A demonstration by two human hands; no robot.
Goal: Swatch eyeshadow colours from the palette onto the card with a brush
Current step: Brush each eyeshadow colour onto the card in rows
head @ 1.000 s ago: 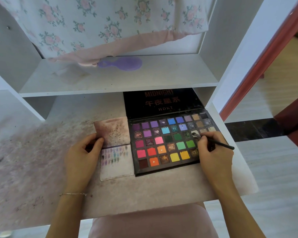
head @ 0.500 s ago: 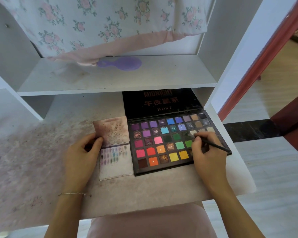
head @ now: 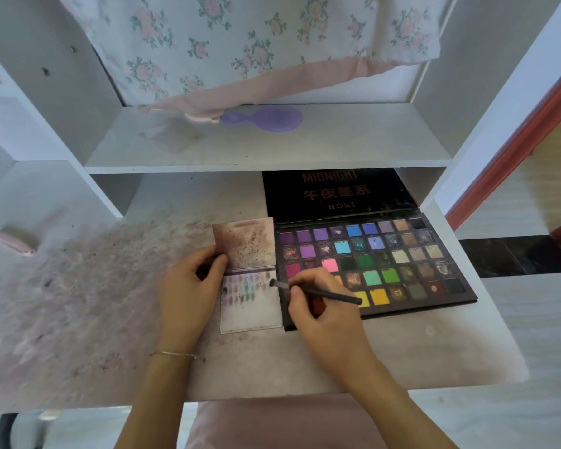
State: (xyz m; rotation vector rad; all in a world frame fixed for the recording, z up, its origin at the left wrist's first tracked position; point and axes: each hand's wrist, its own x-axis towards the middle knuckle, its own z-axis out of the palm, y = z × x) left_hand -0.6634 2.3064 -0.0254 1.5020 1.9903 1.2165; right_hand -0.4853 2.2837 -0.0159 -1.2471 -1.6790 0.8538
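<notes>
**Brush comes off the palette and reaches the card**

Starting at the left, we see our left hand (head: 188, 286) resting on the stained worktop (head: 78, 286), fingers curled at the left edge of the card (head: 251, 309) and the thumb lying on the flap hinged above it. We judge this grip is there to pin the card flat so it cannot slide under the stroke.

The card lies just beside the palette (head: 402, 264), touching or nearly touching its left edge, which keeps the reach from pan to paper short. Rows of small swatches already fill its upper part; the lower part is bare.

Next comes the brush (head: 318, 293), its bristle tip at the card's upper right corner, by the last swatch of the top row. Whether the bristles press the paper we cannot tell. Our right hand (head: 321, 306) pinches the brush close to the ferrule, pen-fashion, the handle trailing right over the yellow pans; that low grip suits short, controlled dabs.

Half a second ago the right hand sat over the palette's right side, tip in a pan near the greens; it has since crossed left to the card. The left hand has not moved.
</notes>
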